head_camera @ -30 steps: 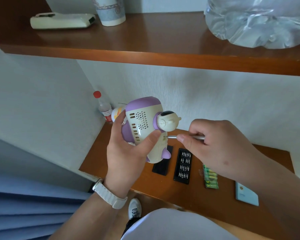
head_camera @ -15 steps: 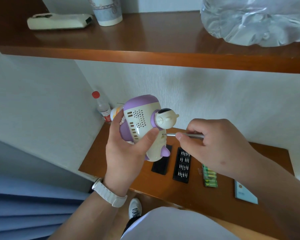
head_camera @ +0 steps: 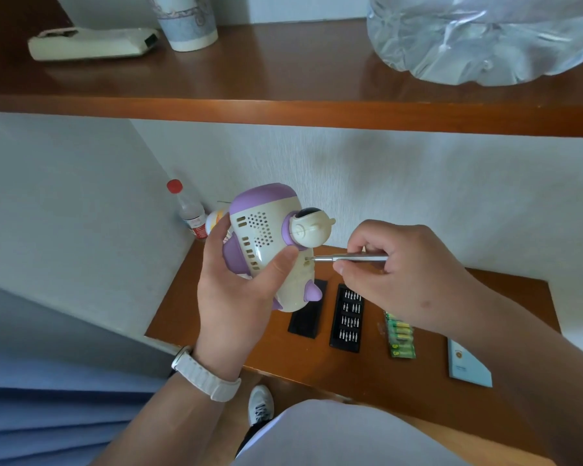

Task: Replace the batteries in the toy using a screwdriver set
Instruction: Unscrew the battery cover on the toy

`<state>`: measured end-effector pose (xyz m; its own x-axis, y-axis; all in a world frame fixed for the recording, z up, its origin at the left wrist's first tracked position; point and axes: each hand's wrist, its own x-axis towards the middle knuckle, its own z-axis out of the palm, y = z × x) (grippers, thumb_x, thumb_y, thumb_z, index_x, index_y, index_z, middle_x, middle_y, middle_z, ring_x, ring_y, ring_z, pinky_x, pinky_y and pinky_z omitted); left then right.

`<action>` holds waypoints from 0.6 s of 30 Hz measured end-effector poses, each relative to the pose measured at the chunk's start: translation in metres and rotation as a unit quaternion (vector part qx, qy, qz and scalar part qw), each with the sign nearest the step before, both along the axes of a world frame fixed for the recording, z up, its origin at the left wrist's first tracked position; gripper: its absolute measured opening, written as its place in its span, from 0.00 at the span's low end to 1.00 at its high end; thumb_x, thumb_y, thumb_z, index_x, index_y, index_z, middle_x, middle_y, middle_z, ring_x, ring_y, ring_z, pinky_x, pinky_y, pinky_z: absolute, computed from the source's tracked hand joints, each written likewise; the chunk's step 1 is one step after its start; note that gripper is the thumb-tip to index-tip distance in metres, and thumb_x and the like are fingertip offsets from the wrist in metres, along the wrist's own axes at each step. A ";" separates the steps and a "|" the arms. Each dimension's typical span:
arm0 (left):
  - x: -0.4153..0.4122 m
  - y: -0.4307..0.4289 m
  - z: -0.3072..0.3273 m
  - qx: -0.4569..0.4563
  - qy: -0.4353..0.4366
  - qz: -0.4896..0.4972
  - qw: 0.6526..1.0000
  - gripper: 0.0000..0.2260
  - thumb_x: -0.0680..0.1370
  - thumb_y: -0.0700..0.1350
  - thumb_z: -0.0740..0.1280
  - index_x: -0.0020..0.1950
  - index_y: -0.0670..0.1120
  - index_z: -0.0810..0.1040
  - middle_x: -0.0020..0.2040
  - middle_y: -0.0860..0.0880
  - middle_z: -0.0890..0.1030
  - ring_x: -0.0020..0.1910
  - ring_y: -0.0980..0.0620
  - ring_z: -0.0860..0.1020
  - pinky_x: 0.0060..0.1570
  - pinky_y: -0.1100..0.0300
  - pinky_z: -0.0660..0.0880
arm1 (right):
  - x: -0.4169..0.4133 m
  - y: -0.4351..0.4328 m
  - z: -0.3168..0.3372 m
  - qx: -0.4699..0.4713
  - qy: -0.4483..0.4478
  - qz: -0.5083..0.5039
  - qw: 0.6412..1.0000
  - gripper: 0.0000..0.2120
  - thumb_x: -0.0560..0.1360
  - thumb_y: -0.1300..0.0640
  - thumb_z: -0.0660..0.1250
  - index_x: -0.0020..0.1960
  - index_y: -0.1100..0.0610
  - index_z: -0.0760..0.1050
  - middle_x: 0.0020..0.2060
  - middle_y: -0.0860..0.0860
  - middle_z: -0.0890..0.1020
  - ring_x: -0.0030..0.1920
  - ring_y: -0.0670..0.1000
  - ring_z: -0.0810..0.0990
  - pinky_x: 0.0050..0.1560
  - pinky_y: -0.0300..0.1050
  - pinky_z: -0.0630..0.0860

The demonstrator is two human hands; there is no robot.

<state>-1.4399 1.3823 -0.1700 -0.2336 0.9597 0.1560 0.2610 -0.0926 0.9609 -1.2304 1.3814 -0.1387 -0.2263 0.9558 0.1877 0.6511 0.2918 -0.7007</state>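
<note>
A wooden shelf point(head_camera: 283, 109) is jutting out overhead, carrying a paper cup point(head_camera: 187, 23), a pale remote-like device point(head_camera: 91, 45) and a crumpled clear plastic bag point(head_camera: 485, 38). On the lower wooden surface point(head_camera: 367, 371) an open bit tray point(head_camera: 347, 317) is lying beside its black lid point(head_camera: 307, 317), with a green battery pack point(head_camera: 399, 338) and a light blue card point(head_camera: 466, 364) further right; a red-capped bottle point(head_camera: 189, 210) is standing in the corner. The left hand point(head_camera: 239, 297) is holding the purple and cream toy point(head_camera: 273, 243) above the surface, fingers wrapped closed around its body, thumb pressing its front. The right hand point(head_camera: 398, 274) is pinching a slim silver screwdriver point(head_camera: 350, 258), its tip touching the toy just beside that thumb.
</note>
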 end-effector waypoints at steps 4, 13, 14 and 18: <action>0.003 0.001 0.001 -0.003 -0.001 -0.004 1.000 0.38 0.64 0.63 0.76 0.72 0.58 0.68 0.55 0.61 0.80 0.56 0.56 0.81 0.39 0.53 0.85 | 0.000 -0.001 -0.001 0.003 -0.002 -0.019 1.000 0.15 0.74 0.40 0.62 0.38 0.50 0.77 0.27 0.44 0.76 0.25 0.45 0.73 0.25 0.34 0.67; 0.007 0.005 -0.002 -0.004 -0.004 -0.008 1.000 0.36 0.68 0.57 0.78 0.73 0.56 0.68 0.55 0.62 0.79 0.56 0.60 0.81 0.38 0.58 0.84 | 0.003 0.004 0.000 0.004 0.000 -0.015 1.000 0.09 0.74 0.44 0.66 0.40 0.48 0.76 0.30 0.40 0.77 0.26 0.44 0.73 0.28 0.33 0.68; 0.007 0.006 -0.002 -0.005 -0.007 -0.008 1.000 0.37 0.68 0.58 0.79 0.73 0.57 0.68 0.55 0.62 0.79 0.56 0.59 0.81 0.38 0.57 0.84 | 0.003 0.004 0.000 0.005 0.002 -0.012 1.000 0.07 0.74 0.45 0.67 0.41 0.47 0.75 0.31 0.39 0.76 0.26 0.44 0.72 0.27 0.33 0.68; 0.009 0.008 -0.002 -0.008 -0.013 -0.009 1.000 0.37 0.66 0.60 0.77 0.72 0.57 0.68 0.55 0.63 0.80 0.56 0.59 0.81 0.38 0.59 0.83 | 0.003 0.006 0.000 0.025 -0.011 -0.014 1.000 0.06 0.74 0.44 0.65 0.41 0.46 0.73 0.28 0.41 0.74 0.26 0.44 0.72 0.28 0.34 0.69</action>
